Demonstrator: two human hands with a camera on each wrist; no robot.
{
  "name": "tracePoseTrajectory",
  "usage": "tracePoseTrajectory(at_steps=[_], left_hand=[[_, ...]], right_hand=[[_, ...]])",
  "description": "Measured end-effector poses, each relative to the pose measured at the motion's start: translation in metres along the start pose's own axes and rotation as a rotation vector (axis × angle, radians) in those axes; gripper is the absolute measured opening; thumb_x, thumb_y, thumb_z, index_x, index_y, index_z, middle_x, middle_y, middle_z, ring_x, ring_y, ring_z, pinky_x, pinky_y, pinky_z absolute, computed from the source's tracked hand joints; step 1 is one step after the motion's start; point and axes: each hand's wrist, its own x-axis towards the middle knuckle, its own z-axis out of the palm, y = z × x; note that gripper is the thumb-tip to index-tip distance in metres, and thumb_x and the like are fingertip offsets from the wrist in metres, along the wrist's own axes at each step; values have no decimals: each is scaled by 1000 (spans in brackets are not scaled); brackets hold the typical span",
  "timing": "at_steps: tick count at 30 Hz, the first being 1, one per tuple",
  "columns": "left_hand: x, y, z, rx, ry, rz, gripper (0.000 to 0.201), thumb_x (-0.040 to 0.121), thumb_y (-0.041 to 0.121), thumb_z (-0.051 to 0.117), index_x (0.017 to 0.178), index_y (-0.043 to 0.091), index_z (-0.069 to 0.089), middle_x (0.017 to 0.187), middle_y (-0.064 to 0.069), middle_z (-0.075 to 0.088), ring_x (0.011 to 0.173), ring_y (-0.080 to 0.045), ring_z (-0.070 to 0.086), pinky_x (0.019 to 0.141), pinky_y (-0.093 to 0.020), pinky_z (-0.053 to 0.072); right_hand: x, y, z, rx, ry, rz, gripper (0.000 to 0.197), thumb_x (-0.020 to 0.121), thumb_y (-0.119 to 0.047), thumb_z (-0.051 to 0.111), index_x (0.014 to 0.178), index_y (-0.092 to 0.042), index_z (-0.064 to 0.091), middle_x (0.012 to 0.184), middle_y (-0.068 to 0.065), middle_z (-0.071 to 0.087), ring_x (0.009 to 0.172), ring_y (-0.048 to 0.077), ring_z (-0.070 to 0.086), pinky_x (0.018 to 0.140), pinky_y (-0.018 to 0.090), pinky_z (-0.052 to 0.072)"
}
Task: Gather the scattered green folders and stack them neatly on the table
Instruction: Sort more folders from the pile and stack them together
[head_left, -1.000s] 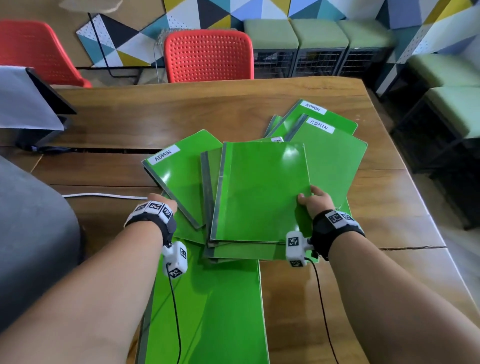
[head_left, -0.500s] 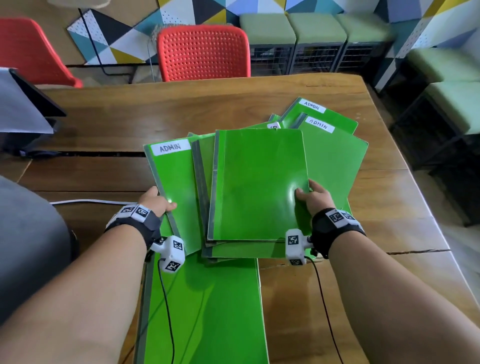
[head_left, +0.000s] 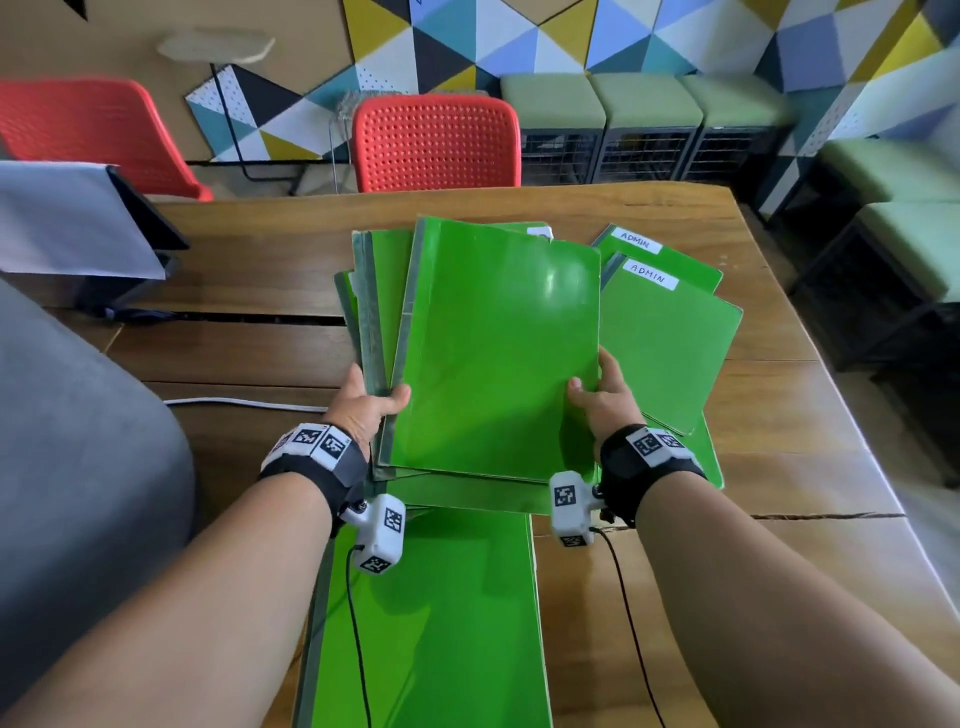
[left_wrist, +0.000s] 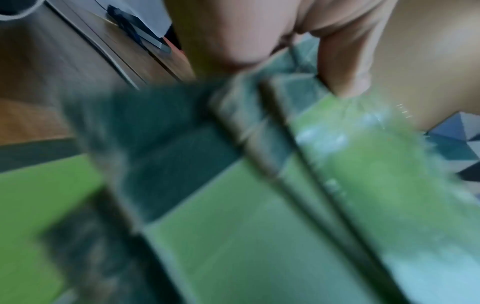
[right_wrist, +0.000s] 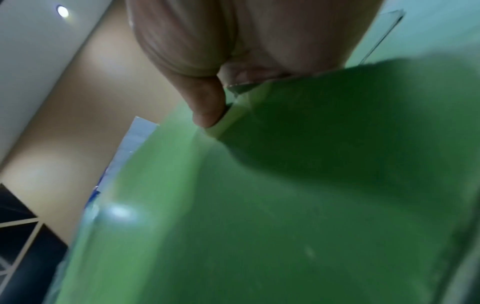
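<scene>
I hold a bundle of green folders (head_left: 493, 353) tilted up above the wooden table (head_left: 249, 291). My left hand (head_left: 363, 405) grips the bundle's left spine side, thumb on top. My right hand (head_left: 597, 395) grips its right edge, thumb on the cover. The wrist views show the same folders (left_wrist: 259, 226) (right_wrist: 285, 205) pinched under each thumb. Two folders labelled ADMIN (head_left: 670, 332) lie on the table to the right. Another green folder (head_left: 436, 613) lies near the front edge under my forearms.
A red chair (head_left: 436, 143) stands behind the table, another (head_left: 88, 130) at far left. A dark stand with white paper (head_left: 78, 223) sits at the table's left. A white cable (head_left: 234, 402) crosses the left side. Green stools (head_left: 644, 104) line the wall.
My left hand moved right and took hold of the left folders, pulling them into the bundle. Both hands raised and tilted the bundle up off the table.
</scene>
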Motion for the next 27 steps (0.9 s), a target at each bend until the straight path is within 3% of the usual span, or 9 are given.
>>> tracePoseTrajectory(at_steps=[2, 4, 7, 12, 15, 19, 22, 24, 27], left_hand=[[-8, 4, -8, 9, 35, 60, 82, 85, -5, 65, 150, 2, 16, 146, -1, 33, 131, -19, 36, 117, -40, 18], [-16, 9, -20, 14, 24, 101, 53, 82, -19, 59, 129, -2, 43, 112, -6, 59, 95, -19, 55, 115, -46, 28], [-29, 11, -38, -4, 5, 140, 38, 76, -25, 59, 85, 11, 52, 77, -6, 59, 73, -18, 57, 105, -50, 41], [-64, 2, -61, -148, 9, 211, 47, 70, -32, 55, 86, 11, 53, 76, -6, 59, 71, -22, 60, 67, -27, 54], [-79, -9, -72, -231, 3, 208, 57, 49, -27, 61, 84, 18, 57, 76, -6, 59, 76, -28, 59, 73, -38, 53], [-101, -16, -80, -206, -26, 254, 66, 38, -20, 55, 89, 22, 55, 70, -3, 59, 66, -23, 56, 55, -28, 50], [-106, -22, -81, 1, 15, 201, 66, 59, -27, 64, 108, 16, 51, 82, -6, 59, 78, -25, 58, 64, -29, 47], [-107, -34, -79, 236, 78, 122, 54, 70, -12, 74, 116, -1, 49, 93, -12, 64, 83, -25, 61, 72, -29, 51], [-108, -49, -75, 296, 55, 31, 84, 73, 5, 79, 141, -6, 33, 135, -17, 53, 121, -32, 52, 104, -40, 41]], right_hand=[[-11, -5, 0, 26, -35, -75, 63, 90, -4, 60, 143, -28, 35, 127, 2, 55, 111, 25, 57, 96, 42, 50], [-24, -9, 1, 68, -89, -106, 49, 88, 5, 59, 127, -22, 53, 114, -1, 65, 110, 24, 61, 96, 40, 51], [-46, -13, 7, 99, -123, -164, 47, 87, 11, 57, 121, -22, 57, 110, -5, 67, 108, 19, 63, 98, 39, 49], [-86, -5, 20, 187, -132, -269, 53, 83, 20, 53, 122, -14, 58, 110, -1, 69, 101, 15, 65, 91, 33, 51], [-101, -1, 27, 289, -127, -280, 61, 75, 31, 49, 116, -13, 62, 96, -4, 72, 87, 12, 67, 74, 28, 57], [-116, 3, 35, 391, -108, -312, 72, 64, 37, 43, 100, -20, 66, 90, -4, 73, 83, 19, 67, 73, 42, 57], [-121, 14, 36, 331, -99, -259, 80, 65, 36, 40, 114, -23, 64, 102, -1, 71, 91, 20, 67, 77, 41, 57], [-124, 23, 38, 160, -111, -178, 86, 72, 33, 40, 137, -23, 45, 121, 5, 63, 109, 24, 61, 91, 43, 53], [-128, 37, 40, -149, -160, -107, 79, 87, 20, 44, 151, -13, 11, 145, 14, 41, 128, 28, 47, 106, 40, 43]])
